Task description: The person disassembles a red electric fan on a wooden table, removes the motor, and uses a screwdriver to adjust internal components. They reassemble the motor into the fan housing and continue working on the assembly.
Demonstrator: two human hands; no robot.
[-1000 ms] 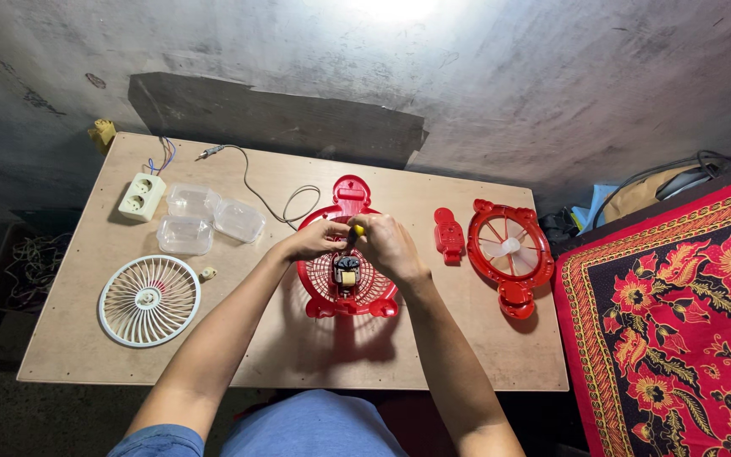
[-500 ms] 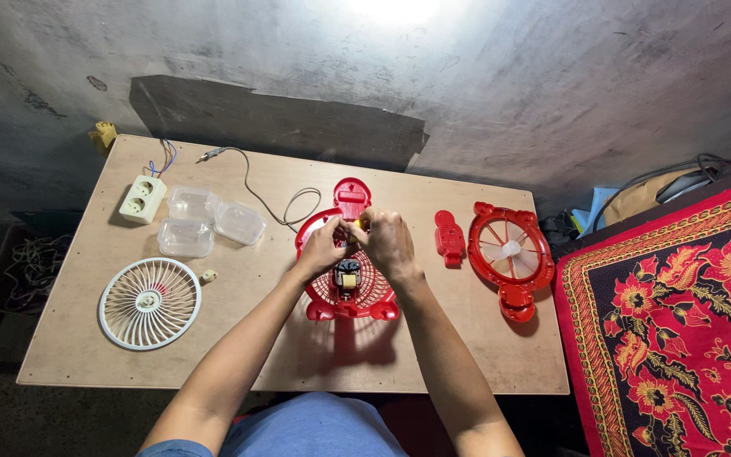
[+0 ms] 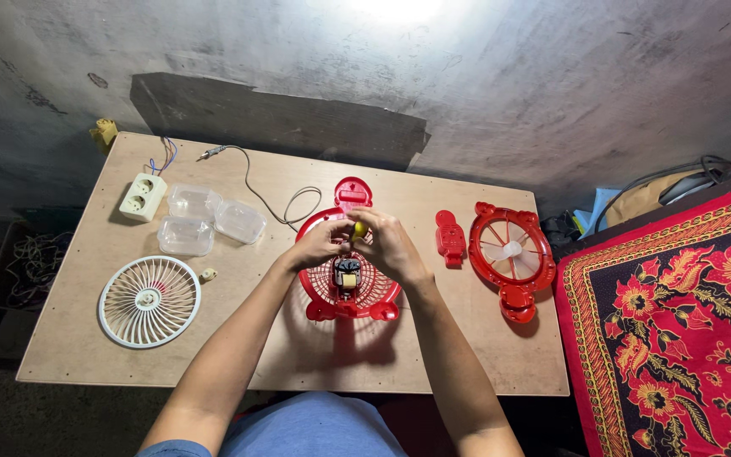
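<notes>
- Rough grey wall behind; low wooden board (image 3: 433, 355) serves as bench, patterned red rug (image 3: 678, 322) to its right.
- Landmark: red fan housing (image 3: 350, 292), grille-backed, mid-board, small motor (image 3: 347, 272) seated at its centre.
- Left hand (image 3: 319, 245) closed at housing's upper rim, up from a second ago; fingers pinched beside a yellow-handled tool (image 3: 357, 228).
- Right hand (image 3: 391, 245) wrapped round that tool directly above the motor; grip tight, tip hidden.
- Hands now closer together than before; reads as work on the motor continuing.
- Left of housing: white grille (image 3: 149, 302), clear boxes (image 3: 205, 222), white socket (image 3: 143, 196).
- Right of housing: second red fan shell (image 3: 511, 254).
</notes>
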